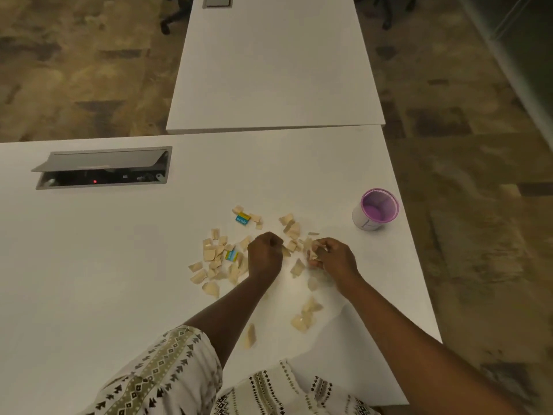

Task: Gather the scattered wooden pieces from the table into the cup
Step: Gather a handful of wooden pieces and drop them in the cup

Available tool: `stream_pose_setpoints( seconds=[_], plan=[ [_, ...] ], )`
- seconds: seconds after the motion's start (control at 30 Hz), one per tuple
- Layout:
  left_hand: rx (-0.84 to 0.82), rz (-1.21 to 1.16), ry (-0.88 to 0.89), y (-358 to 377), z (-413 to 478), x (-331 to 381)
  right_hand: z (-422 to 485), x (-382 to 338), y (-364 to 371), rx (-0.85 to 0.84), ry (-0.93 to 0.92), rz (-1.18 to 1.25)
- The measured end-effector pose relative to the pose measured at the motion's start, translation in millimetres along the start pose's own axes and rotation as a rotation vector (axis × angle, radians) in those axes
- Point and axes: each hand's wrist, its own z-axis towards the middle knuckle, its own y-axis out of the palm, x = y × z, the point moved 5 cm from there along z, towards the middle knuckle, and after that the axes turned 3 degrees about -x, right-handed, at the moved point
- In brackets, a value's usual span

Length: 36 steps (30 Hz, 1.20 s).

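As my right hand [332, 256] pinches wooden pieces [312, 250] near the cup [377, 211], my left hand [264, 254] curls, contents hidden.
Probably light, stiff; pinch edges.

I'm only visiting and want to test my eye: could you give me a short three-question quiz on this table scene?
1. True or false: the cup stands to the right of the pieces.
2. The right hand holds: A) pieces, B) the cup, C) a pen.
3. Fill in: the open cable box is set into the table on the person's ____ side.

Key: 1 true; 2 A; 3 left.
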Motion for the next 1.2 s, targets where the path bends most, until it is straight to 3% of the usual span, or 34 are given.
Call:
stream_pose_setpoints(
  seconds=[0.2,0.37,0.5,0.67,0.8,1.0,1.2],
  plan=[
    [-0.057,-0.137,0.044,41,17,81,28,-32,-79,0.139,-0.049,0.069],
    [-0.102,-0.171,0.120,74,27,143,46,-54,-134,0.324,-0.042,-0.152],
    [-0.159,-0.149,0.165,99,30,177,68,-56,-156,0.331,0.042,-0.118],
    [-0.225,-0.124,0.143,124,35,196,71,-66,-157,0.197,0.176,0.128],
    [-0.294,-0.101,0.176,133,35,204,80,-61,-164,0.248,0.225,0.147],
    [-0.326,-0.107,0.248,127,28,202,57,-74,-165,0.315,0.064,0.097],
    [-0.284,-0.085,0.260,106,16,180,14,-58,-148,0.402,-0.112,-0.110]
  ],
)
